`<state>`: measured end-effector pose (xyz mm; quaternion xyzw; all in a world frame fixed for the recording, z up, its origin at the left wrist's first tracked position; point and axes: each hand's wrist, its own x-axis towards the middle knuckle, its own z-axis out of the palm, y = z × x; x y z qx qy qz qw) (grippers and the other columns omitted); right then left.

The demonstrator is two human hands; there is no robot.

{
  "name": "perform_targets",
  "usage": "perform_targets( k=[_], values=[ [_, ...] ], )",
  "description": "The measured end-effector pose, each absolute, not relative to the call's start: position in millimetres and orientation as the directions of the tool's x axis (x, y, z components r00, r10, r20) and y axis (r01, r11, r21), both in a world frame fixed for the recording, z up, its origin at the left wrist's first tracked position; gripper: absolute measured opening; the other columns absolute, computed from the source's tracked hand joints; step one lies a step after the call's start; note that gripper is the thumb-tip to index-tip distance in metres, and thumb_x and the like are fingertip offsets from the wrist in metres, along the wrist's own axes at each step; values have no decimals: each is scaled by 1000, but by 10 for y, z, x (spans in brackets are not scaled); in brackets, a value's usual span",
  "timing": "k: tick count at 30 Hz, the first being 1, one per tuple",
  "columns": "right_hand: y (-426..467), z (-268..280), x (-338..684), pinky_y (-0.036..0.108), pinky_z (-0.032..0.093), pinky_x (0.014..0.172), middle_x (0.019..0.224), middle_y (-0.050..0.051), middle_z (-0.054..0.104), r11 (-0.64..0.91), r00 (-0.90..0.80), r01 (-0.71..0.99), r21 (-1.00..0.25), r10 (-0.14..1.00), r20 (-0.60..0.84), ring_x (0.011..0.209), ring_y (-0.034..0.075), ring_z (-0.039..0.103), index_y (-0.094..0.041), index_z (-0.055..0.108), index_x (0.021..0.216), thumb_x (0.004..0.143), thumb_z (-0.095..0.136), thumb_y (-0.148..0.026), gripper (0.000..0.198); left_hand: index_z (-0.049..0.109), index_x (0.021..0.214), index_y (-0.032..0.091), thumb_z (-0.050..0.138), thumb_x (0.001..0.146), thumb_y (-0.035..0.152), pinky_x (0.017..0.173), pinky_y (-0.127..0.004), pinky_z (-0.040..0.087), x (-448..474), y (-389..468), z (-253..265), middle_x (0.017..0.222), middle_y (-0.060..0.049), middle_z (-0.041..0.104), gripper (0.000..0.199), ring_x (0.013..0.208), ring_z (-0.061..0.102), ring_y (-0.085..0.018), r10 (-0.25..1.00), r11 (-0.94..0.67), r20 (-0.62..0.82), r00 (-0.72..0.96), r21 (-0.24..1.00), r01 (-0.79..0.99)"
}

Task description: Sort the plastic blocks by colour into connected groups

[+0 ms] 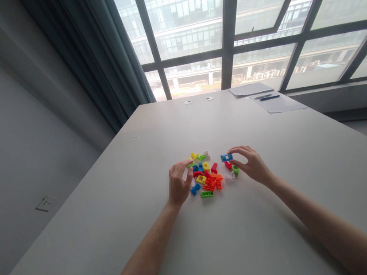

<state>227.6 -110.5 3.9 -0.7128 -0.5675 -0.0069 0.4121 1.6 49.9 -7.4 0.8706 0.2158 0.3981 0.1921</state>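
A small blue plastic block (226,157) is at the far right of the toy pile. The right hand (252,164) has it pinched between the thumb and pointing finger, with the tips nearly shut around it. Just below it are a red plastic piece (228,165), a bright green plastic piece (235,170) and a see-through plastic piece (231,176).

The left hand (177,185) is at the left side of the pile. Its thumb and pointing finger are bent, with a little gap between the tips. A light green plastic piece (191,165) shows by them, but I cannot tell if they grip it.

Between the hands lie more bits: a square yellow plastic block (206,166) with a hole, a bright orange plastic piece (217,176), and a blue plastic connector (195,189) at the near left. A long green plastic block (207,194) lies nearest. The pieces are too small to read any writing on them.

They all sit on a big white table (213,245). At its far right are white paper sheets (281,104) with a dark blue pen (269,98) on top. Past the table is a big window (188,16) with dark bars, and a dark blue cloth curtain (92,46) hangs at the left.
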Motion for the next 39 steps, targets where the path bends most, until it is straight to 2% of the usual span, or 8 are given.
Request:
perform_targets(
  k=[3, 8, 15, 20, 24, 29, 33, 39],
  values=[
    [-1201, -16, 2653, 46, 37, 97, 119, 7, 64, -175, 460, 830, -529, 751, 473, 115, 29, 53, -27, 67, 101, 87, 56, -51, 30, 62, 109, 22, 46, 91, 24, 101, -42, 41, -17, 642, -115, 118, -6, 66, 25, 114, 58, -22, 630, -765, 558, 540, 565, 309],
    [-1368, -214, 3097, 50, 37, 92, 128, 7, 58, -414, 614, 773, -480, 677, 406, 121, 32, 47, -31, 70, 99, 85, 56, -54, 31, 62, 109, 21, 46, 89, 27, 106, -46, 39, -48, 818, -224, 123, -8, 63, 26, 120, 54, -24, 715, -688, 518, 469, 638, 345],
    [-1453, -411, 3333, 55, 36, 92, 134, 7, 54, -507, 680, 718, -477, 655, 328, 125, 35, 42, -33, 71, 99, 82, 55, -58, 35, 61, 110, 20, 46, 89, 29, 108, -46, 39, -39, 865, -293, 121, -10, 62, 28, 120, 53, -25, 736, -659, 491, 466, 680, 323],
    [-1439, -486, 3390, 55, 36, 93, 133, 7, 54, -541, 693, 717, -440, 619, 369, 124, 34, 43, -33, 71, 101, 84, 53, -55, 33, 61, 110, 20, 46, 88, 29, 106, -46, 40, -34, 854, -290, 119, -9, 64, 28, 118, 55, -25, 739, -658, 491, 460, 671, 342],
    [-1433, -519, 3409, 57, 36, 92, 132, 8, 55, -580, 720, 691, -430, 604, 341, 125, 34, 43, -31, 70, 104, 85, 51, -55, 36, 61, 110, 20, 47, 87, 29, 105, -47, 41, -36, 852, -288, 117, -9, 64, 28, 115, 56, -26, 745, -650, 476, 466, 674, 351],
    [-1435, -498, 3396, 55, 36, 93, 132, 11, 56, -547, 705, 706, -450, 605, 369, 123, 34, 45, -29, 65, 116, 85, 50, -56, 44, 61, 110, 19, 47, 87, 29, 104, -48, 41, -39, 851, -288, 117, -9, 65, 28, 115, 55, -26, 737, -657, 469, 487, 665, 355],
    [-1357, -369, 3244, 55, 37, 92, 131, 12, 56, -479, 662, 744, -465, 622, 418, 123, 34, 45, -28, 67, 109, 88, 48, -53, 38, 61, 109, 20, 48, 86, 27, 104, -47, 41, -33, 862, -295, 115, -8, 65, 27, 114, 56, -26, 736, -659, 473, 485, 664, 353],
    [-1044, -150, 2584, 54, 34, 99, 128, 7, 59, -170, 381, 876, -452, 819, 429, 126, 31, 45, -29, 68, 98, 91, 52, -42, 22, 65, 103, 22, 52, 86, 27, 105, -49, 40, -22, 845, -286, 118, -8, 63, 22, 117, 54, -26, 688, -704, 478, 546, 622, 342]
  ],
)
